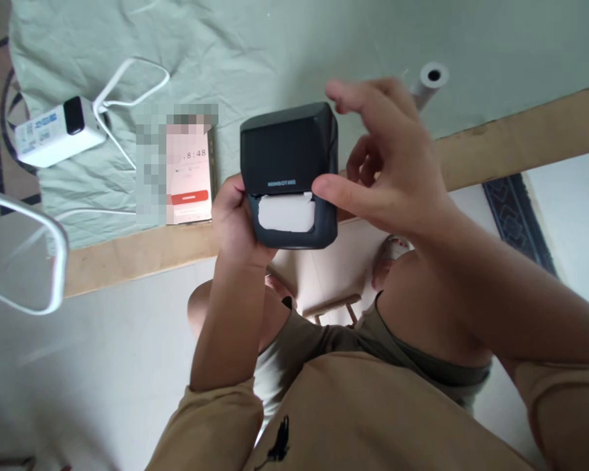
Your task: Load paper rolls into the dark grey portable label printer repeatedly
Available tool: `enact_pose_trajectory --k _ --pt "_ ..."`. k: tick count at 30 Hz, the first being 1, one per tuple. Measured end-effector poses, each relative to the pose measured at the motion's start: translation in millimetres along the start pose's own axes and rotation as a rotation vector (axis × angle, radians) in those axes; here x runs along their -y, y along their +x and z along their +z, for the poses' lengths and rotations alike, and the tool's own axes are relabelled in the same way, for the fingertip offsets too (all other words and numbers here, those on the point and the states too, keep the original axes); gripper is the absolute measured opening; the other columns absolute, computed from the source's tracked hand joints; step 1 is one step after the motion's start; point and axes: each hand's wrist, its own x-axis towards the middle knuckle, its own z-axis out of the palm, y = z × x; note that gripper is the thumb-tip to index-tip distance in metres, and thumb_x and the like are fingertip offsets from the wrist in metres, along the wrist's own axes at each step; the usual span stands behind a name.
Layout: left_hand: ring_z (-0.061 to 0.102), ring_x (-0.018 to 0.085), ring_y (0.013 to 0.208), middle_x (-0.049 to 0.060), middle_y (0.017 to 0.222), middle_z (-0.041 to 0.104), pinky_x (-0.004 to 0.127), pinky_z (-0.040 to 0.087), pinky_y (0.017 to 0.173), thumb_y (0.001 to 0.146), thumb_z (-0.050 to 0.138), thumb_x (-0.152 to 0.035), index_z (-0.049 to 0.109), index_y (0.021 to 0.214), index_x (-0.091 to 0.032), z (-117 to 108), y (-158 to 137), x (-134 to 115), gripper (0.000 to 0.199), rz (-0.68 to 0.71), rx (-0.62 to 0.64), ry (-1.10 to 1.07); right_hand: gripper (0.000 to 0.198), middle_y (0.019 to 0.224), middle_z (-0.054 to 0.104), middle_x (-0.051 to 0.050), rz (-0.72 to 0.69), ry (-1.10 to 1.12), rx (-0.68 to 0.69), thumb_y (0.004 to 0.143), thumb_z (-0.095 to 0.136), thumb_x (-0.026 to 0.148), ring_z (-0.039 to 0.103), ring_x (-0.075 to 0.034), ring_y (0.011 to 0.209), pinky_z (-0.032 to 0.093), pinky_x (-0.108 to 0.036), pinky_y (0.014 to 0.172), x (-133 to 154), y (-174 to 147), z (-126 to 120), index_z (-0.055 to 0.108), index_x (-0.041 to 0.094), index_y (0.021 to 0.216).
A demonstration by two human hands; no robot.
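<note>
A black label printer (287,150) is held up over the table's near edge, its top facing me. My left hand (238,222) wraps around its left side and underside, with most of the fingers hidden behind it. White label paper (287,214) shows at the printer's front slot. At the right side is my right hand (387,150), its thumb tip at the slot's right end and its index finger stretched away above the printer's corner. The other right fingers are partly curled, and nothing is held between thumb and fingers.
Left of the printer, a lit phone (189,173) lies on the green tablecloth (245,52). Farther left is a white power bank (59,131) with a white cable (132,62). A white paper roll (429,82) stands beyond my right hand. The wooden table edge (142,261) crosses below.
</note>
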Motion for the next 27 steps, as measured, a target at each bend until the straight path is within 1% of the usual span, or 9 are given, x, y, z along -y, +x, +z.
enact_pose_trajectory --k 2,5,7,10,12,14,17,22,27 --pt "0.067 0.021 0.105 0.003 0.077 0.068 0.031 0.053 0.096 0.089 0.045 -0.041 0.063 0.073 -0.019 5 -4 -1 0.032 0.031 0.112 -0.027 0.057 0.087 0.054 0.0 -0.064 -0.021 -0.111 0.073 0.072 0.053 0.042 -0.003 0.056 0.038 -0.024 0.051 5 1 -1 0.056 0.018 0.115" --pt "0.066 0.024 0.111 0.003 0.085 0.07 0.032 0.055 0.091 0.087 0.052 -0.04 0.067 0.09 -0.02 9 -8 -2 0.025 -0.008 0.274 0.004 0.023 0.088 0.05 0.003 -0.09 0.061 -0.257 0.087 0.061 0.04 0.043 -0.001 0.052 0.035 -0.023 0.048 13 3 -1 0.05 0.021 0.092" --pt "0.068 0.022 0.105 0.003 0.09 0.07 0.03 0.056 0.085 0.085 0.057 -0.032 0.066 0.102 -0.02 9 -10 -2 0.022 -0.026 0.339 0.049 0.019 0.092 0.048 0.003 -0.073 0.15 -0.339 0.092 0.054 0.032 0.05 0.0 0.053 0.035 -0.022 0.044 15 6 -1 0.041 0.022 0.082" --pt "0.07 0.019 0.095 0.002 0.096 0.071 0.028 0.056 0.079 0.086 0.056 -0.03 0.064 0.108 -0.02 7 -10 -3 0.025 -0.031 0.375 0.084 0.022 0.08 0.045 0.002 -0.117 0.209 -0.42 0.091 0.055 0.026 0.06 -0.006 0.063 0.035 -0.023 0.041 14 10 0 0.038 0.022 0.077" --pt "0.07 0.017 0.093 0.001 0.095 0.071 0.025 0.056 0.075 0.087 0.057 -0.03 0.064 0.107 -0.02 6 -10 -3 0.024 -0.017 0.373 0.094 0.014 0.082 0.055 0.001 -0.137 -0.032 -0.304 0.088 0.058 0.025 0.062 -0.008 0.07 0.039 -0.024 0.049 12 10 -1 0.047 0.02 0.08" --pt "0.069 0.017 0.099 0.001 0.093 0.071 0.021 0.054 0.07 0.085 0.059 -0.028 0.065 0.106 -0.021 6 -10 -3 0.023 0.0 0.375 0.126 0.007 0.088 0.065 0.001 -0.105 -0.371 -0.082 0.086 0.056 0.027 0.062 -0.012 0.074 0.041 -0.028 0.061 12 8 -3 0.059 0.02 0.087" --pt "0.064 0.021 0.116 0.002 0.096 0.07 0.021 0.054 0.069 0.085 0.06 -0.028 0.064 0.104 -0.021 6 -11 -3 0.02 0.008 0.393 0.189 0.02 0.095 0.07 0.0 -0.017 -0.706 0.168 0.087 0.053 0.036 0.063 -0.019 0.08 0.035 -0.031 0.062 15 5 -7 0.067 0.028 0.099" --pt "0.056 0.025 0.129 0.004 0.11 0.069 0.03 0.055 0.095 0.086 0.06 -0.032 0.061 0.111 -0.022 6 -8 0 0.027 0.007 0.426 0.202 0.034 0.088 0.07 -0.003 0.083 -0.882 0.277 0.087 0.049 0.048 0.062 -0.025 0.077 0.023 -0.029 0.057 22 6 -13 0.062 0.038 0.116" --pt "0.053 0.026 0.132 0.005 0.121 0.065 0.031 0.054 0.098 0.083 0.064 -0.036 0.058 0.118 -0.022 4 -5 1 0.038 -0.002 0.455 0.199 0.034 0.096 0.072 0.0 0.073 -0.776 0.3 0.084 0.052 0.042 0.063 -0.023 0.08 0.036 -0.031 0.061 20 7 -15 0.061 0.035 0.116"
